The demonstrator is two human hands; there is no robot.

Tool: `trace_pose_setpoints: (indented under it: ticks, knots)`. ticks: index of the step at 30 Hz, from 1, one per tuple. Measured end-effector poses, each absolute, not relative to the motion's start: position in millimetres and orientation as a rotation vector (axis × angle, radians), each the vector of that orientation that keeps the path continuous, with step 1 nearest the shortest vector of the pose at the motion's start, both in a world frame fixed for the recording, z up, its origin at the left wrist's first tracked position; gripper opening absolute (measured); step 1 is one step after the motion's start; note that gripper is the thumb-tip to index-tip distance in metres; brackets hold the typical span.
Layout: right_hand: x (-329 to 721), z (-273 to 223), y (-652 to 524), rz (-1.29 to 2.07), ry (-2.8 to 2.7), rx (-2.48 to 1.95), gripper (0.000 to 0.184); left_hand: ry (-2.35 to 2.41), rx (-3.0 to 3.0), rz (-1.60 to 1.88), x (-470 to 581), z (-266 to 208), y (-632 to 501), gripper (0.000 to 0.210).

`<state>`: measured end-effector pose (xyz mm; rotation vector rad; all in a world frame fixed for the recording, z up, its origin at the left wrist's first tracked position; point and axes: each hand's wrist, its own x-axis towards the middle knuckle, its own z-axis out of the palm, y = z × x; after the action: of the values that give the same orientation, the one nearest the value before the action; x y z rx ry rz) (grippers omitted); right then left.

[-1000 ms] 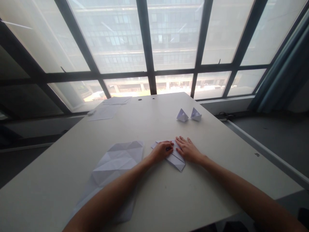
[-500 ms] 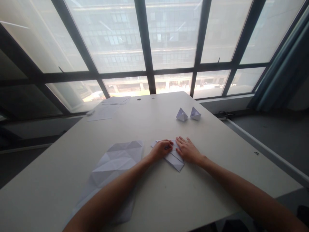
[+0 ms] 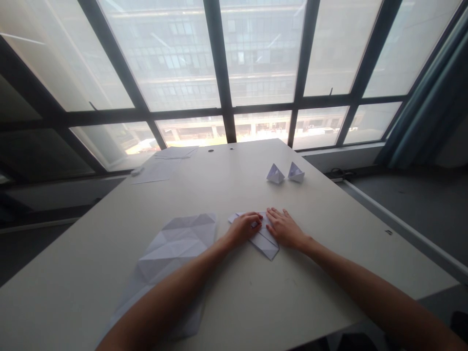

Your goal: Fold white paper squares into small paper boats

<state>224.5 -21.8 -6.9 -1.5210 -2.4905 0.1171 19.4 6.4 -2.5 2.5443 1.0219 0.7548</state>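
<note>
A white folded sheet of paper (image 3: 266, 244) lies on the table under both hands, with straight creases and a pointed near end. My left hand (image 3: 245, 228) is closed over its left part, the fingers curled and pinching at the paper; the fingertips partly hide what they grip. Flat on the right edge rests my right hand (image 3: 285, 228), fingers stretched out and pressing the paper down. Beside my left forearm spreads a larger creased sheet (image 3: 179, 239), partly covered by that arm.
Two small folded paper boats (image 3: 275, 174) stand at the back right of the white table (image 3: 234, 190). Several loose white sheets (image 3: 157, 170) lie at the far left. Large windows rise behind the table, and a blue curtain (image 3: 420, 102) hangs at the right.
</note>
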Motion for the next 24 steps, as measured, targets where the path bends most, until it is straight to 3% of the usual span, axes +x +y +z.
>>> trace_pose_setpoints:
  ticks: [7, 13, 20, 24]
  knots:
    - [223.7, -7.2, -24.6, 0.037, -2.486, -1.522, 0.053, 1.067, 2.637, 0.657, 21.4, -7.7, 7.5, 0.034]
    - [219.8, -1.3, -33.5, -0.128, -2.48, -1.529, 0.048, 1.237, 2.75, 0.335, 21.2, -15.6, 6.8, 0.053]
    - [215.4, 6.9, -38.9, -0.142, -2.474, -1.566, 0.037, 1.462, 2.711, 0.188, 20.6, -15.1, 2.1, 0.089]
    - [218.0, 1.4, -36.4, -0.069, -2.466, -1.535, 0.045, 1.424, 2.734, 0.141, 19.3, -12.8, 1.3, 0.088]
